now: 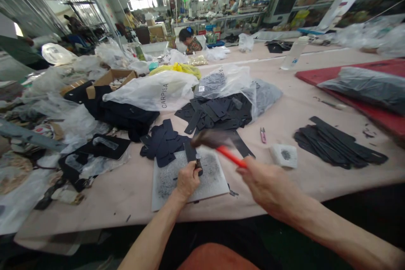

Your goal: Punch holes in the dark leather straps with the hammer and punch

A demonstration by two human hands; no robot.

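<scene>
My left hand (187, 179) is closed around a small metal punch (198, 163), held upright on a dark strip (190, 152) that lies on a scarred white cutting board (164, 185). My right hand (264, 183) grips a hammer with a red handle (230, 156); its head (209, 138) is blurred by motion just above the punch. A heap of dark cut pieces (163, 141) lies just behind the board.
More dark strips lie in piles at the middle (218, 112) and right (335, 143). Pink snips (263, 135) and a white sponge block (284, 155) sit right of the board. Plastic bags (152, 90), a cardboard box (112, 78) and a red board (373, 114) crowd the table. People work at the far benches.
</scene>
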